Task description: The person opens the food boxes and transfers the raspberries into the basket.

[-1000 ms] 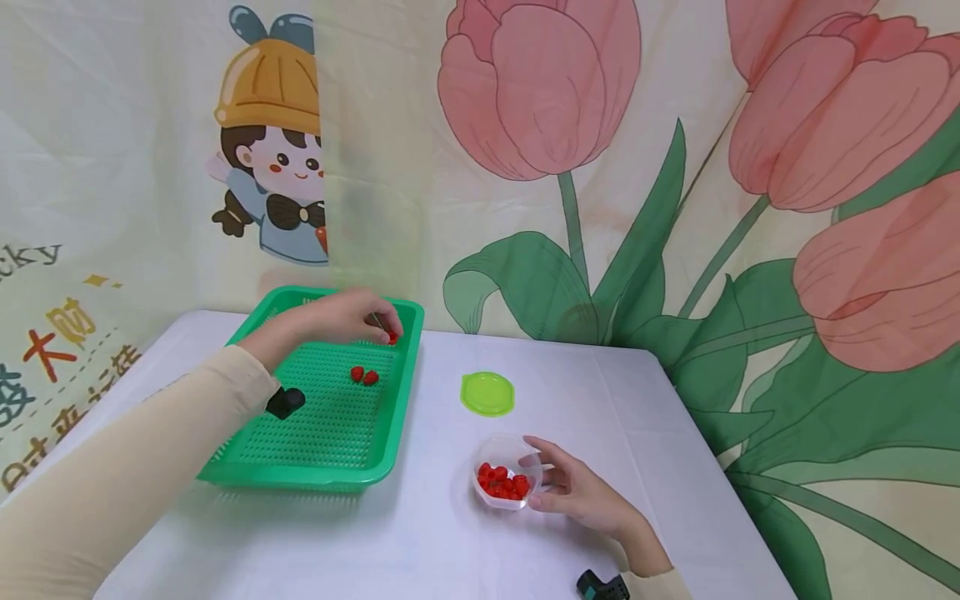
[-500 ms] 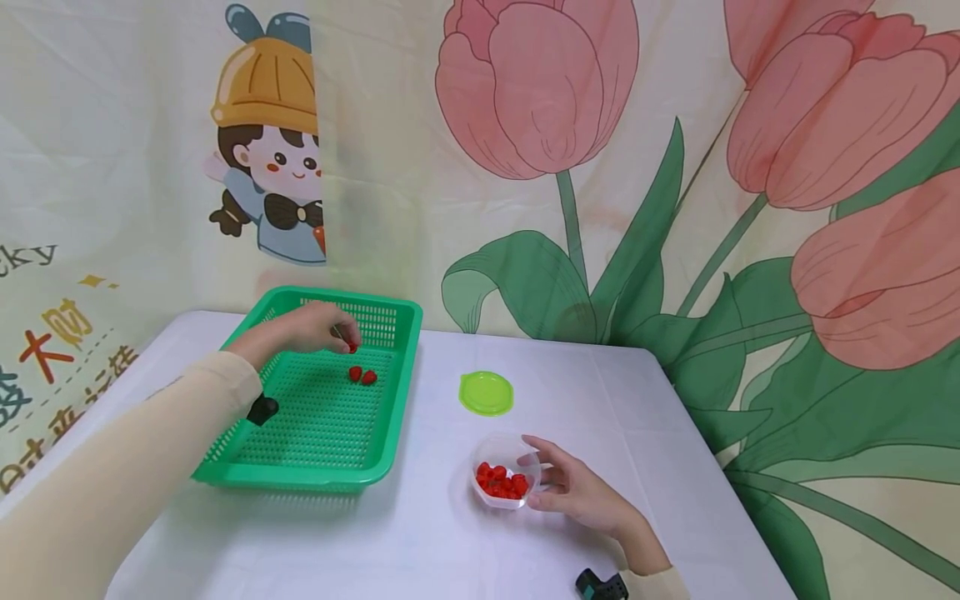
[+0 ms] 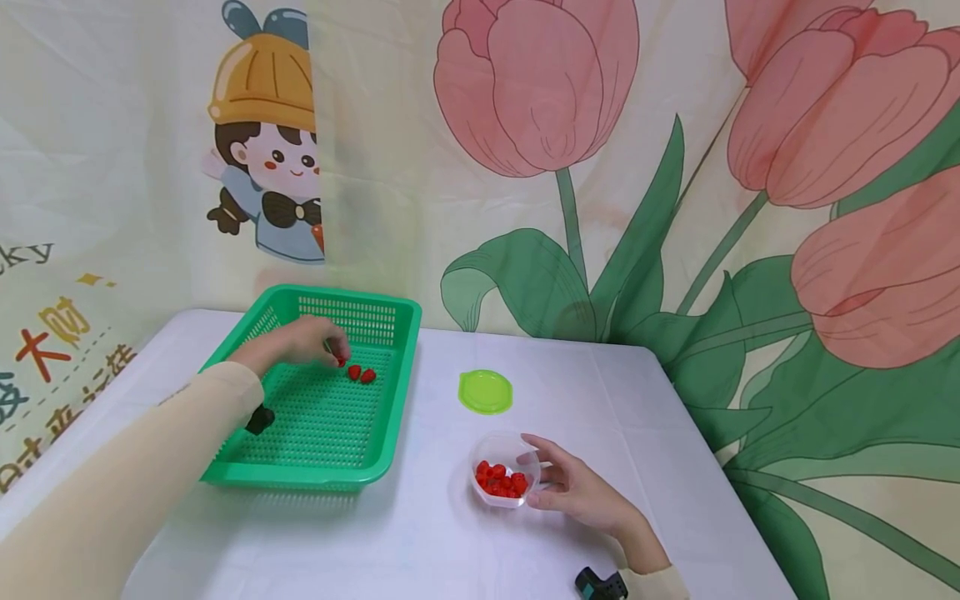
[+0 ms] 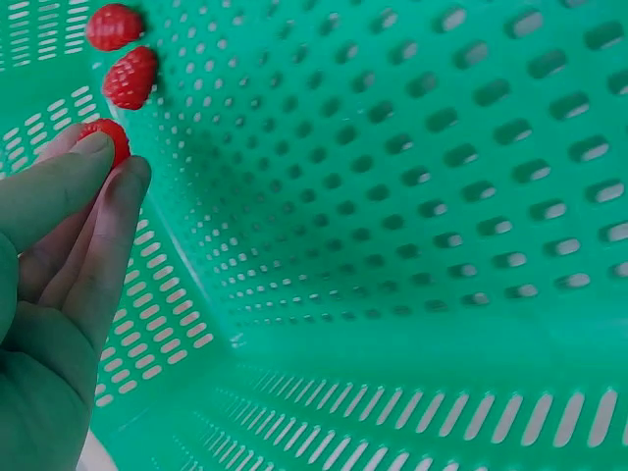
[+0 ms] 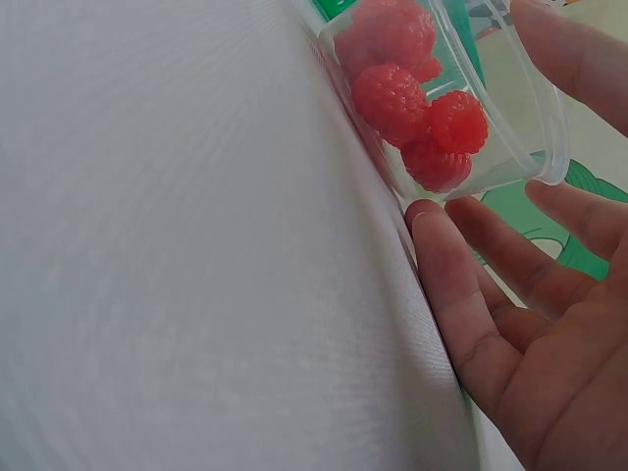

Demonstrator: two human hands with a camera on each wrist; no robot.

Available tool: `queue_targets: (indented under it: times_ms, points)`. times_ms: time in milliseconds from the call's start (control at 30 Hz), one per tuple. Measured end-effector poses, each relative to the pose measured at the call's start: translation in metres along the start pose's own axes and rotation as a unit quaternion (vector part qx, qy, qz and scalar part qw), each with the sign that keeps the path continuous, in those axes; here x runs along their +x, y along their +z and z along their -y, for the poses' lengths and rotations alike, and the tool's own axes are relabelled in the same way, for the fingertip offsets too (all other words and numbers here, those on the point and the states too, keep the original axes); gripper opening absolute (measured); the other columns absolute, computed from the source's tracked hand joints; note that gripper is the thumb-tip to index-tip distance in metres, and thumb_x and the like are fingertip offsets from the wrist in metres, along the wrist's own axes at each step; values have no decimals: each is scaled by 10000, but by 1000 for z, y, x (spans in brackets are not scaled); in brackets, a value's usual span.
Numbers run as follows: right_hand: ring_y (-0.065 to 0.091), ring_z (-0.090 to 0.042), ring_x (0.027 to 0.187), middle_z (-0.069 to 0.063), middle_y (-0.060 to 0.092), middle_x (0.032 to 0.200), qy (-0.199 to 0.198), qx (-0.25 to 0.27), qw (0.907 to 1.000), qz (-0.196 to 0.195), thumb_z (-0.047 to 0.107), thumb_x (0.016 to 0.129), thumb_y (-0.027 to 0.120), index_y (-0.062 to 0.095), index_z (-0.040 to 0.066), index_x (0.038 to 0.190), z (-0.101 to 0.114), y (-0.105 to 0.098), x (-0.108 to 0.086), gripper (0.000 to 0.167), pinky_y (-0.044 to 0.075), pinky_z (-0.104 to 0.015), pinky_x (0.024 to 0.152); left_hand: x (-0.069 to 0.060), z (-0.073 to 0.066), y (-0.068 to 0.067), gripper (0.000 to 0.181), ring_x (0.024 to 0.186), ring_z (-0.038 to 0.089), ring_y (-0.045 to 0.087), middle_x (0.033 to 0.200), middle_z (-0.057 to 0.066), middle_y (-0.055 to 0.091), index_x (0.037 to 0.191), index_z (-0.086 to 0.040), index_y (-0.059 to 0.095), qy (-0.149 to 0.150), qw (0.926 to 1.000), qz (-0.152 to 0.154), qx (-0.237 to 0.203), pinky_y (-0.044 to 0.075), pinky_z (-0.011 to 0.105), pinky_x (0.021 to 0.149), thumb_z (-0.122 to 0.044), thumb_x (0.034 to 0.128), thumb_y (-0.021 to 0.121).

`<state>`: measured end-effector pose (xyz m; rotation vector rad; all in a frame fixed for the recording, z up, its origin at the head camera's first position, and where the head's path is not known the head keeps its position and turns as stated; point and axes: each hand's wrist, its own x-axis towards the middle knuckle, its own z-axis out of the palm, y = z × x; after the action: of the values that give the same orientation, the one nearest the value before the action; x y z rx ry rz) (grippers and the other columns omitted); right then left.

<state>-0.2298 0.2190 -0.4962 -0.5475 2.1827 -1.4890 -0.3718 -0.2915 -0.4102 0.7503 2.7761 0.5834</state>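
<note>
Inside the green basket [image 3: 341, 477], my left hand [image 3: 309, 339] pinches a red raspberry [image 4: 110, 138] between thumb and fingertips, just above the basket floor. Two more raspberries, one [image 3: 354, 372] beside the other [image 3: 367, 377], lie close to its right. On the white table my right hand [image 3: 573, 492] holds a clear plastic tub [image 3: 500, 502] from its right side, thumb at the near side and index finger at the far rim. Several raspberries [image 5: 390, 103] fill the tub's bottom. Part of the held raspberry is hidden by fingers.
A lime-green lid [image 3: 486, 392] lies flat on the white table [image 3: 622, 417] behind the tub, right of the basket. A printed cloth [image 3: 382, 167] with tulips hangs behind the table. Each wrist carries a small black camera.
My left hand, still pinching the raspberry, has moved left from the basket's back right corner, then down beside the two other raspberries. My right hand and the tub have stayed put.
</note>
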Motion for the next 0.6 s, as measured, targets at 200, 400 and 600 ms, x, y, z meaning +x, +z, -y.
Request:
queue_targets:
  times_ms: [200,400,600]
  points:
    - [612,-297,1275,-122,518,1488,-20,-66,10000,-17,275,942,825,384,288,1641,-2,0,0,827,583,-288,963,1,3,8,144,1012,288,689,1053,74,749,1072,-39,762,-70,9999,16,-93,586,486,861,-8,932,775]
    - [611,-295,1277,-120,515,1493,19,-73,10000,-34,281,940,827,387,291,1640,-2,0,0,826,580,-285,970,1,2,13,139,1007,290,680,1045,75,744,1038,-57,757,-126,9998,-45,-165,585,468,835,9,918,777]
    - [608,-299,1283,-126,517,1504,-7,-107,9999,-1,275,945,821,377,258,1647,-2,-1,0,831,577,-287,980,4,6,17,155,1005,281,671,1048,71,736,1048,-53,744,-210,9994,-32,-285,583,460,822,19,914,772]
